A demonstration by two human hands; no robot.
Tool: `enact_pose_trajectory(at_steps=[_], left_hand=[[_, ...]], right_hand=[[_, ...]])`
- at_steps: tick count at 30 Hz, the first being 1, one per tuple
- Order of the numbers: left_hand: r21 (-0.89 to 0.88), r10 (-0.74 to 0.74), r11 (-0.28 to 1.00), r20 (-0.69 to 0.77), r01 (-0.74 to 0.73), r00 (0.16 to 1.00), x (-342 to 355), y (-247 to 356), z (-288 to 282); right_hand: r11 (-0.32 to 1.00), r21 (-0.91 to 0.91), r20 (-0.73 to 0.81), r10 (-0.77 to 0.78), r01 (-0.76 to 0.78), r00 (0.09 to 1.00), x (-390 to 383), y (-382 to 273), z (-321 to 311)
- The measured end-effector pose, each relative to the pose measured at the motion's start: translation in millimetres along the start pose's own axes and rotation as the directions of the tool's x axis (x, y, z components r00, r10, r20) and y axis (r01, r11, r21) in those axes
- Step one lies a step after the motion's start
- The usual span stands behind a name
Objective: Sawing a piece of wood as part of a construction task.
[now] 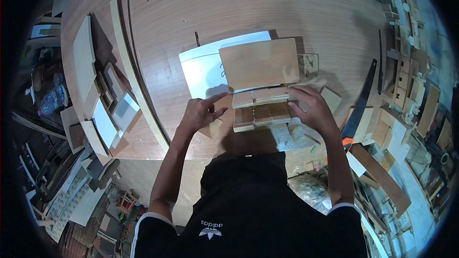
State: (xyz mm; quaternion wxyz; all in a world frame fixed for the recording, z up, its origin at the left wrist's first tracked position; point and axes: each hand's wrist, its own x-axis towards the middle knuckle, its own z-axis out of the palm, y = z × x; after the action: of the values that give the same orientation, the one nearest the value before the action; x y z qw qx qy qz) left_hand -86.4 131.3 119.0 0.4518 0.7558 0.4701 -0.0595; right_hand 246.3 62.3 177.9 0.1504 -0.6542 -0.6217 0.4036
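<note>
A small stepped wooden piece [261, 119] stands in front of me, with an upper ledge [260, 96] above a divided lower tier and a flat upright panel [260, 64] behind. At the left end of the upper ledge is my left hand [200, 113], index finger stretched toward its corner and thumb apart. My right hand [313, 110] is at the opposite end, fingers spread and fingertips at the ledge's edge; whether they press on it I cannot tell. Under and behind the panel lies a white sheet [203, 71] with a pen mark.
On the right edge of the table [215, 0] lies a handsaw [362, 98] with an orange handle. A long wood strip [134, 76] runs along the left, beside several board offcuts [85, 59]. A crumpled clear plastic bag [300, 132] sits near my right wrist. Scrap wood crowds the right side.
</note>
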Motion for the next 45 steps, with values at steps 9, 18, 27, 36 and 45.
enact_pose_trajectory(at_steps=[9,18,27,36,45], left_hand=[[0.088,0.169,0.983,-0.052,-0.164,0.984,6.5,9.2,7.2],[0.193,0.104,0.978,-0.105,-0.082,0.989,5.8,15.7,8.3],[0.183,0.000,0.983,0.077,-0.014,0.997,-31.6,2.9,21.4],[0.134,0.044,0.990,-0.056,-0.036,0.997,-57.0,35.7,35.7],[0.143,0.077,0.989,-0.209,-0.048,0.975,-55.6,31.5,55.1]], right_hand=[[0.991,-0.089,0.037,-0.093,0.096,0.995,10.6,7.0,11.5],[0.985,-0.126,-0.112,-0.129,0.115,0.985,0.1,-6.4,10.1],[0.993,-0.067,-0.281,-0.109,0.094,0.953,-42.0,-25.9,18.2],[0.982,-0.101,-0.244,-0.181,0.161,0.953,-66.6,-39.0,51.8],[0.948,-0.264,-0.218,-0.241,0.180,0.946,-62.7,-42.0,73.1]])
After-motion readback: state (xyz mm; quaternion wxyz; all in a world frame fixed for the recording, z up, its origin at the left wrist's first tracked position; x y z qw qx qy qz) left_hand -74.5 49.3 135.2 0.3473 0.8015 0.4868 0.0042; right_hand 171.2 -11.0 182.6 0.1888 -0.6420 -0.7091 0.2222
